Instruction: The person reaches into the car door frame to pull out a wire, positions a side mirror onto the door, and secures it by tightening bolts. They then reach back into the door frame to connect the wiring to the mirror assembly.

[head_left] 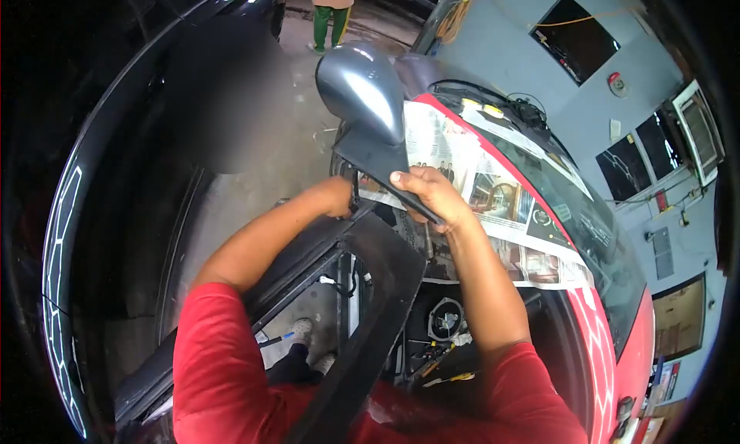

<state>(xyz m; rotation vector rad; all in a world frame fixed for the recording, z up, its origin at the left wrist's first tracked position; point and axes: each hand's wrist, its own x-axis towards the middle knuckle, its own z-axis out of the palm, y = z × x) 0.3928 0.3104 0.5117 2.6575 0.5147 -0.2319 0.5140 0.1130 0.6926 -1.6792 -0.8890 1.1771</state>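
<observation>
A car side mirror (361,89) with a grey glossy shell and a black triangular base stands above the front corner of a car door (378,251). My right hand (432,196) is closed round the lower right edge of that base, thumb on top. On the other side, my left hand (337,197) is curled at the door's front corner, just under the base. Its fingers are mostly hidden beside a dark upright piece, and what they grip cannot be made out. Through the door's open frame, a shoe (302,331) shows on the floor.
Newspaper sheets (524,263) cover part of the red car (605,344) beside the windscreen (593,228). A round speaker (447,318) and several tools (439,361) lie inside the car. A dark car (100,213) stands at left. Another person (333,16) is farther off.
</observation>
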